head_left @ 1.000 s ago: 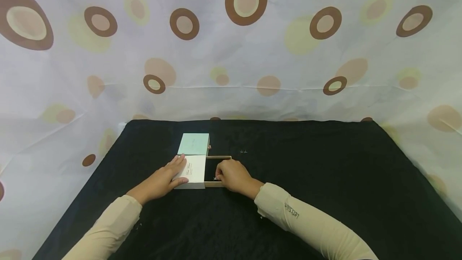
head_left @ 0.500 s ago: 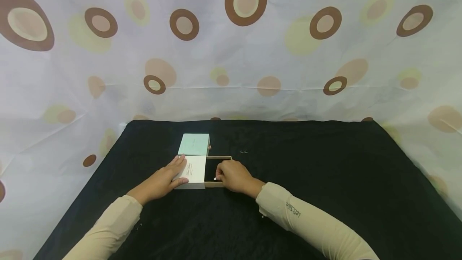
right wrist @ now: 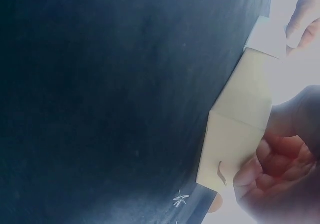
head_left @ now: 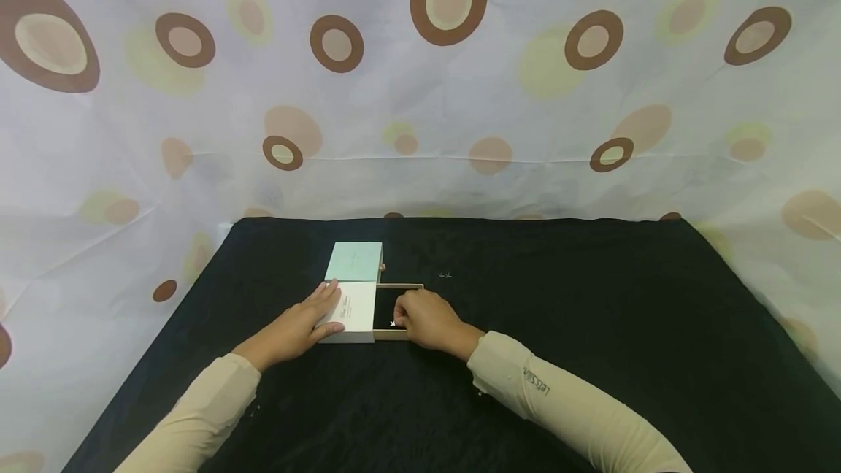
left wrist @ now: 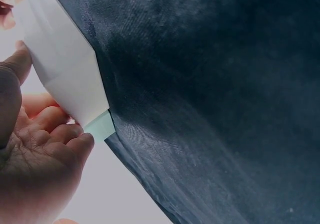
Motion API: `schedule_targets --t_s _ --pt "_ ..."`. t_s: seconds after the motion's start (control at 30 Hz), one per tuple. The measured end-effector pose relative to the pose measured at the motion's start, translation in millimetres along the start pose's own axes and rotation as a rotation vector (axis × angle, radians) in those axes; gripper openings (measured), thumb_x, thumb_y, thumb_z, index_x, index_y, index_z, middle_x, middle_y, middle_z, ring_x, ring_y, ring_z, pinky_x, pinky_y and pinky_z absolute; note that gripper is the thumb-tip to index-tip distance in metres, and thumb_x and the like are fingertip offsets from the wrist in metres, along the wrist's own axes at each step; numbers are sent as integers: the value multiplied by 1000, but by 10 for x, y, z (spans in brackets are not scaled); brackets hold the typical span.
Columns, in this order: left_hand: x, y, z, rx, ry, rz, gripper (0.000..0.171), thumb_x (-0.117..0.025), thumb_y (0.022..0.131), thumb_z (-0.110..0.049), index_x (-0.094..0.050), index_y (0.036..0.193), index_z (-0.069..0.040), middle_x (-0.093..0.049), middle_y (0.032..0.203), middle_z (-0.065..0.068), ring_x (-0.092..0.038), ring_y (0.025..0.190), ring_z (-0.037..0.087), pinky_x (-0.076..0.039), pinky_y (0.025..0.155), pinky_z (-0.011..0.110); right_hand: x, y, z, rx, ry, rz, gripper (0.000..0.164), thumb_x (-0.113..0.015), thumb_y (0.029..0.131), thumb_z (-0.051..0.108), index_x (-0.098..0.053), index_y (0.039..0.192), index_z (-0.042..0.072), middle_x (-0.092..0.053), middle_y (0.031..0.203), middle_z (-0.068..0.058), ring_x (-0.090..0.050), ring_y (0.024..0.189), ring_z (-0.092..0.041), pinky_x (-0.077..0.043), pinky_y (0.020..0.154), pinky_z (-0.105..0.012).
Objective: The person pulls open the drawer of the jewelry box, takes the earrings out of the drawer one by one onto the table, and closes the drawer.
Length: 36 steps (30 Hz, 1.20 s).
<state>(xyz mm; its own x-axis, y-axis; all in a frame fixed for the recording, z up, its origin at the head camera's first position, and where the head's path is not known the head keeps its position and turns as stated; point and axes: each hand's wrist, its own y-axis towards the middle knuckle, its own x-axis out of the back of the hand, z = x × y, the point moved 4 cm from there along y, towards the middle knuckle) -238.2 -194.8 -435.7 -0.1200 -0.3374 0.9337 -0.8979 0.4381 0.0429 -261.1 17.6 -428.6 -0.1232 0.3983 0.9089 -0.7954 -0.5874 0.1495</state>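
A white cardboard drawer box with fine printing lies on the black cloth. Its tan-edged drawer, lined in black, is pulled out to the right. Flat across the box's lid rests my left hand, fingers spread and thumb near the front edge. My right hand reaches over the drawer, its fingers curled down inside. A small silvery star-shaped piece shows right at the thumb and fingertips, which pinch it close over the lining. In the right wrist view, a ribbon tab hangs from the drawer's end.
A mint-green box with a small tab on its right side stands directly behind the white one. Two tiny silvery star-shaped pieces lie on the black cloth to the right. A patterned curtain hangs behind the table.
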Motion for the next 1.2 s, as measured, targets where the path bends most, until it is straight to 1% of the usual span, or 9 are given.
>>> schedule_targets --t_s 0.2,0.43,0.7,0.87,0.97,1.07,1.2 --pt "-2 22 6 -1 3 6 73 -61 94 -35 -29 147 3 -22 156 17 -19 144 36 -25 112 53 35 20 4 -10 16 -7 15 -65 90 7 -67 76 11 -59 71 4 -48 59 -7 -43 55 -22" --pt "-9 48 12 -2 -4 21 73 -60 94 -35 -29 147 4 -21 156 18 -19 144 36 -25 112 54 154 5 52 -18 32 -28 14 -65 91 9 -67 78 11 -60 74 2 -49 61 -9 -45 57 -24" --pt "-1 63 14 -5 -1 19 73 -61 94 -34 -29 147 4 -21 156 18 -19 144 36 -26 111 54 329 -45 38 -28 14 -88 12 -65 91 11 -66 79 11 -58 77 3 -49 68 -12 -46 68 -31" --pt "-7 60 20 1 -9 22 73 -60 94 -35 -29 148 3 -20 157 17 -18 144 36 -26 111 54 414 -113 -61 -35 3 -127 11 -65 91 11 -66 81 11 -60 79 1 -49 69 -11 -46 69 -31" --pt "-8 50 21 0 -9 22 73 -60 94 -35 -28 148 3 -20 157 17 -18 144 36 -26 111 54 470 -158 -158 -56 -11 -144 11 -65 91 11 -65 81 11 -59 78 2 -48 68 -11 -45 67 -30" --pt "0 40 13 1 -11 17 73 -60 94 -35 -28 148 3 -20 157 17 -18 144 37 -26 111 54 530 -199 -269 -68 -33 -158 10 -66 91 11 -65 81 11 -59 78 3 -49 70 -11 -46 69 -31" --pt "6 41 4 0 -11 9 73 -61 94 -34 -29 147 4 -21 156 18 -19 144 37 -26 111 55 577 -257 -426 -46 -110 -173 10 -65 91 11 -64 81 10 -59 79 2 -51 71 -12 -47 69 -31"
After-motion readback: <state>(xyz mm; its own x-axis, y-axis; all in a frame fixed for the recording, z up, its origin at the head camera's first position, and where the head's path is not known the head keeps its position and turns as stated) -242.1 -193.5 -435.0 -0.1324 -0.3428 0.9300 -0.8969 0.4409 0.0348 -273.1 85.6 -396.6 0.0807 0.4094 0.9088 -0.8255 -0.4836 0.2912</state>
